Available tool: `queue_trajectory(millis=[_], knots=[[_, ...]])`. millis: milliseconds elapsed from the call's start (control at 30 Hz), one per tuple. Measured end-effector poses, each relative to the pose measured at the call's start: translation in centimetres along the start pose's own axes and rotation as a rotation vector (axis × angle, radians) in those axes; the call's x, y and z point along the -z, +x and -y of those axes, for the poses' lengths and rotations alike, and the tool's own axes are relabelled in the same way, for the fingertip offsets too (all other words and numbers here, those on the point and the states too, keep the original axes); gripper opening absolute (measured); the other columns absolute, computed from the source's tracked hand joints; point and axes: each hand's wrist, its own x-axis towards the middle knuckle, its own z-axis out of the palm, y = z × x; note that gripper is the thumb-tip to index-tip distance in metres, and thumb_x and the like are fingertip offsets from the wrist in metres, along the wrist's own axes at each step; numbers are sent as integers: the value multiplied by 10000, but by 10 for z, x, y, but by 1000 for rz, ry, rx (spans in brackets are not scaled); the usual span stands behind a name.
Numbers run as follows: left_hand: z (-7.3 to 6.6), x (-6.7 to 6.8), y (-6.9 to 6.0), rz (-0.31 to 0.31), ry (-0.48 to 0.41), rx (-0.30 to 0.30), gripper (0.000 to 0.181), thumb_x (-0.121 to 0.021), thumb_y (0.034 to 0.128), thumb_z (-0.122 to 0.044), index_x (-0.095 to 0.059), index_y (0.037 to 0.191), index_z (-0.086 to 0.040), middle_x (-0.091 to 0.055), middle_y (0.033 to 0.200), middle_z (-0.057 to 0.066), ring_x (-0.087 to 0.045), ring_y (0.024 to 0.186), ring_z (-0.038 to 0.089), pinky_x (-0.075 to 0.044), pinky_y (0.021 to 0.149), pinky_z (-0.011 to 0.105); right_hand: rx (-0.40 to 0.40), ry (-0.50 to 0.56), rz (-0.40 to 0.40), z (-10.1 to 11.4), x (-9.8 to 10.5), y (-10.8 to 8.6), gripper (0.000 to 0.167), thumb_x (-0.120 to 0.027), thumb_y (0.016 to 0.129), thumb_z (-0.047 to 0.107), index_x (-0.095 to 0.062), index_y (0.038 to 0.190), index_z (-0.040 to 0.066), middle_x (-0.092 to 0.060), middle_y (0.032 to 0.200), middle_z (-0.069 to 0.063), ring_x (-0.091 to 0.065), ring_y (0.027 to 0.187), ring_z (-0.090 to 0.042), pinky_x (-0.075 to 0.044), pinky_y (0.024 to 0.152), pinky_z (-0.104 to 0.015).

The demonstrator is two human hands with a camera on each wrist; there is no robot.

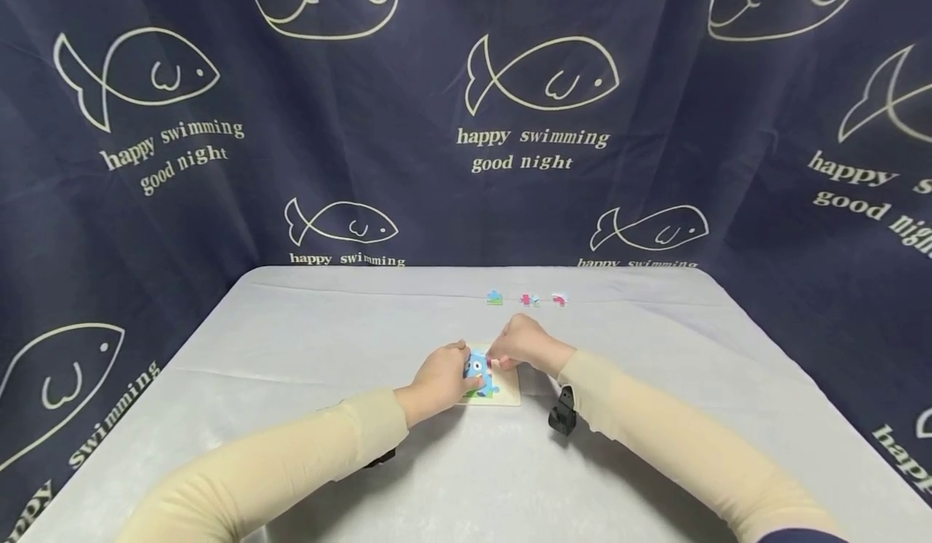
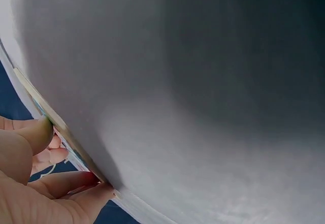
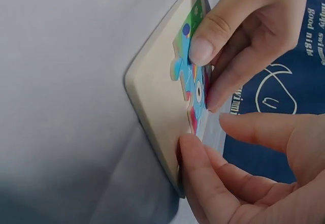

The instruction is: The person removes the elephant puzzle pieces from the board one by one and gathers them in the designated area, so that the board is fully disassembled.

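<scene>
A pale wooden jigsaw board (image 1: 507, 389) lies on the table, partly filled with blue, green and pink pieces that form a picture with an eye. My left hand (image 1: 437, 377) grips its left side; the thumb (image 3: 202, 50) lies on the fitted pieces. In the left wrist view, fingers meet the edge of the board (image 2: 76, 148). My right hand (image 1: 523, 339) is at the far part of the board. Its fingertips (image 3: 191, 145) press down near a pink piece (image 3: 193, 118), while the thumb stands apart. What lies beneath those fingertips is mostly hidden.
Beyond the board, three loose pieces lie in a row: a blue-green one (image 1: 495, 298), a pink and blue one (image 1: 529, 300) and a pink and white one (image 1: 560, 299). A grey-white cloth (image 1: 328, 316) covers the table. Behind hangs a dark blue curtain (image 1: 422, 122) with fish drawings.
</scene>
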Motion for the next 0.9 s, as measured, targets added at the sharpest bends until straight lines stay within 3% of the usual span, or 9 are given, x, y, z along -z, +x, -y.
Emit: queue_trajectory(millis=[200, 400, 667, 900], knots=[[-1, 0, 0, 1, 8, -6, 611, -738, 841, -354, -587, 1269, 56, -542, 1380, 210, -539, 1268, 351, -443, 1084, 398, -7, 58, -38, -4, 1, -2, 144, -730, 782, 38, -745, 913, -20, -738, 795, -85, -663, 570, -74, -581, 619, -196], [-2, 2, 1, -2, 1, -2, 592, -737, 845, -348, -595, 1257, 53, -541, 1380, 214, -538, 1269, 353, -437, 1091, 399, 1, 113, -76, -3, 0, -1, 150, -711, 786, 13, -738, 923, -40, -738, 806, -129, -667, 561, -90, -592, 618, -214], [-1, 1, 0, -5, 9, 1, 584, -736, 849, -347, -600, 1250, 55, -547, 1376, 212, -541, 1267, 349, -438, 1091, 395, -53, 326, -61, -7, -2, 3, 193, -689, 801, -73, -681, 986, -126, -718, 897, -208, -700, 625, -145, -615, 702, -272], [0, -1, 1, -3, 15, -5, 585, -732, 852, -351, -600, 1248, 59, -550, 1370, 217, -550, 1256, 351, -451, 1079, 397, -58, 372, -42, -10, -2, 6, 184, -665, 816, -80, -672, 991, -141, -716, 878, -222, -705, 649, -166, -616, 718, -285]])
